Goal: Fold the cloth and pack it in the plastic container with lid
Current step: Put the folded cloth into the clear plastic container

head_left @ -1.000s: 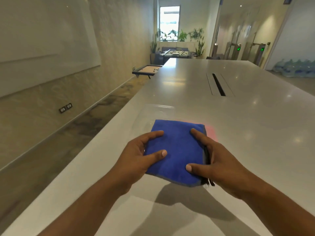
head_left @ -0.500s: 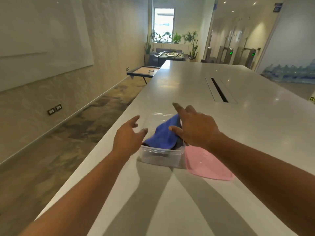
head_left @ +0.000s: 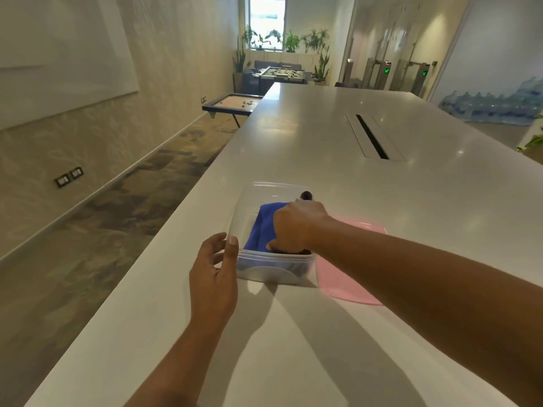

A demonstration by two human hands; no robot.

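Note:
The folded blue cloth (head_left: 263, 227) lies inside the clear plastic container (head_left: 249, 267) near the table's left edge. My right hand (head_left: 296, 226) reaches down into the container and presses on the cloth, its fingers curled on the fabric. My left hand (head_left: 214, 274) is open, with its thumb and fingertips against the container's near left corner. The pink lid (head_left: 343, 282) lies flat on the table just right of the container, partly hidden under my right forearm.
The long white table (head_left: 338, 160) stretches away, with a dark cable slot (head_left: 371, 136) in its middle. Its left edge drops to the carpeted floor close beside the container. A low game table (head_left: 233, 102) stands further off at the left.
The cloth went from lying on the table under both hands into the container. My right hand has pushed it down inside, and my left hand has moved to the container's corner.

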